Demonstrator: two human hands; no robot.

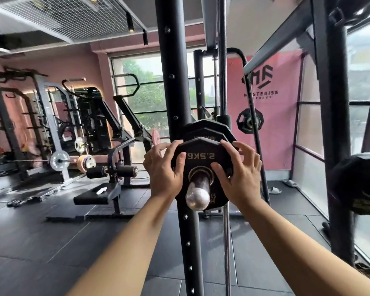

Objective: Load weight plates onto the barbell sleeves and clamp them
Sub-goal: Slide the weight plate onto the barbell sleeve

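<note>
A small black 2.5 kg plate (201, 155) sits on the chrome barbell sleeve (198, 193), whose rounded end points toward me. Behind it on the same sleeve are two larger black plates (209, 127). My left hand (161, 167) grips the small plate's left edge, thumb on its face and fingers curled over the rim. My right hand (237, 169) grips the right edge the same way. No clamp is in view.
A black rack upright (173, 82) with holes rises just behind the plates, and a chrome guide rod (222, 71) beside it. A black plate (359, 182) hangs at the right. A leg machine (109, 178) and racks stand left on the rubber floor.
</note>
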